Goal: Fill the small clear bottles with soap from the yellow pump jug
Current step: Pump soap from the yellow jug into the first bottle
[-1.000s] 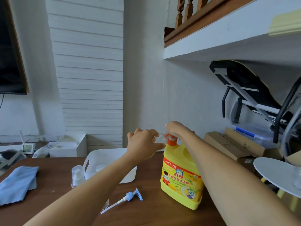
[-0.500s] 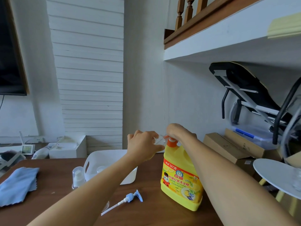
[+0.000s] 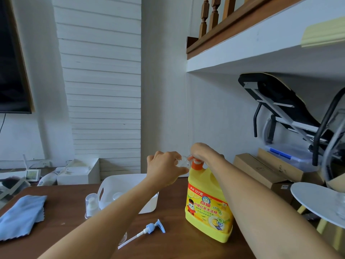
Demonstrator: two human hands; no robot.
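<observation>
- A pale blue cloth lies crumpled at the left edge of the dark brown wooden tabletop.
- A small clear capped bottle with a white pump inside its cover stands upright toward the far edge of the tabletop, just beside the left wall of the bin.
- A white plastic bin with handle cut-outs sits at the far edge of the tabletop. More clear pieces show faintly inside it, too blurred to tell apart.
- A loose pump with a blue head and a long white tube lies flat near the middle of the tabletop, between the bin and the near edge, its head pointing right.
- The left hand is raised above the far edge of the tabletop, fingers curled round a small clear plastic bottle. It holds the bottle against the top of the jug, right beside the orange collar.
- The yellow plastic jug with a printed label stands upright near the right edge of the tabletop.
- The right hand sits on top of the jug, fingers curled down over the part above the collar. The pump head is hidden beneath it.
- Off the tabletop to the right, brown cardboard boxes lie against the wall, with a round white side table nearer the camera.
</observation>
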